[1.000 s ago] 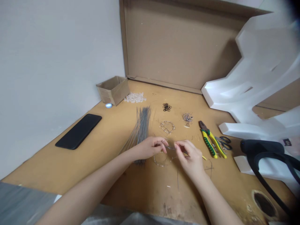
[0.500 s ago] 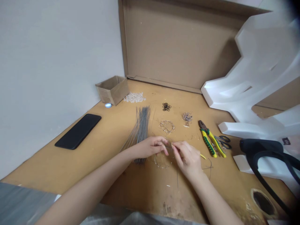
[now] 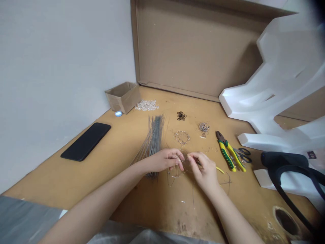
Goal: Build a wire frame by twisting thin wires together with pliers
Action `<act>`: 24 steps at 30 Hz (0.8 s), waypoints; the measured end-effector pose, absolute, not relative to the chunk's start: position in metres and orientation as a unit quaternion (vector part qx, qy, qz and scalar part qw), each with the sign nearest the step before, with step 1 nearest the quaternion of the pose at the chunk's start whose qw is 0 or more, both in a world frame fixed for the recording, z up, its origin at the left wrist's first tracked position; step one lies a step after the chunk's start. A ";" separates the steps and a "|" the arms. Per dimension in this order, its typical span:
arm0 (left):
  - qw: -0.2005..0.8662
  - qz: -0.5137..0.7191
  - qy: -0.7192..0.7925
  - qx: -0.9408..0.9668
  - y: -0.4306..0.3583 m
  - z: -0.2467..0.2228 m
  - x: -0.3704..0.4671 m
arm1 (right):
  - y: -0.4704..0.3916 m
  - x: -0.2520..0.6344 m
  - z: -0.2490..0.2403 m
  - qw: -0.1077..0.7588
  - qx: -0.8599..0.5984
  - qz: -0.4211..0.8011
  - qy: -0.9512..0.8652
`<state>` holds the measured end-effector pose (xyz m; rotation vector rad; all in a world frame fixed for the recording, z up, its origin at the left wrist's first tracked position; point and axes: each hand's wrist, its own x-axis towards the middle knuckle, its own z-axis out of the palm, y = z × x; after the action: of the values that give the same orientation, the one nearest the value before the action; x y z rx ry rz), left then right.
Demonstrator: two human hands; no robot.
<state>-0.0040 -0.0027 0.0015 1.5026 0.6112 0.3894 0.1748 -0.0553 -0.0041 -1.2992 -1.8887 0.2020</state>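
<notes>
My left hand (image 3: 166, 160) is curled around a thin wire ring (image 3: 175, 176), whose lower curve shows below the fingers. Close on its right, my right hand (image 3: 205, 170) has thumb and forefinger pinched together at the wire; the exact spot they grip is too fine to make out. A bundle of straight grey wires (image 3: 155, 132) lies behind and under my left wrist. Just beyond both hands rests another wire ring (image 3: 181, 137) with short pieces along it. A yellow strip (image 3: 220, 170) sticks out beside my right hand, partly hidden.
Yellow-green pliers (image 3: 226, 157) and scissors (image 3: 245, 156) lie to the right, near white foam (image 3: 256, 139). Farther back are a tangle of wire (image 3: 203, 127), black rings (image 3: 181, 116), clear small pieces (image 3: 147, 105) and a cardboard box (image 3: 129, 100). A black phone (image 3: 86, 141) lies left.
The wire ring under my left hand has tilted, and its lower loop looks different. My right fingers have shifted slightly; the view has moved a little.
</notes>
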 end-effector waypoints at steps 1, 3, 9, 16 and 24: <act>0.668 0.170 0.273 0.672 -0.003 0.002 -0.004 | -0.055 0.175 -0.004 0.415 -0.520 0.093 -0.741; 0.661 0.167 0.279 0.677 -0.003 0.002 -0.004 | -0.056 0.175 -0.004 0.423 -0.529 0.113 -0.727; 0.663 0.169 0.281 0.673 -0.004 -0.001 -0.003 | -0.056 0.175 -0.003 0.428 -0.537 0.118 -0.717; 0.688 0.178 0.257 0.655 -0.003 -0.001 -0.004 | -0.056 0.176 -0.002 0.391 -0.517 0.095 -0.755; 0.663 0.197 0.304 0.655 -0.008 -0.003 0.004 | -0.056 0.171 -0.005 0.406 -0.564 0.150 -0.703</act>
<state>0.0039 -0.0078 -0.0032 1.4817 0.6875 0.4454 0.1712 -0.0559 -0.0049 -1.4237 -1.7744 0.3797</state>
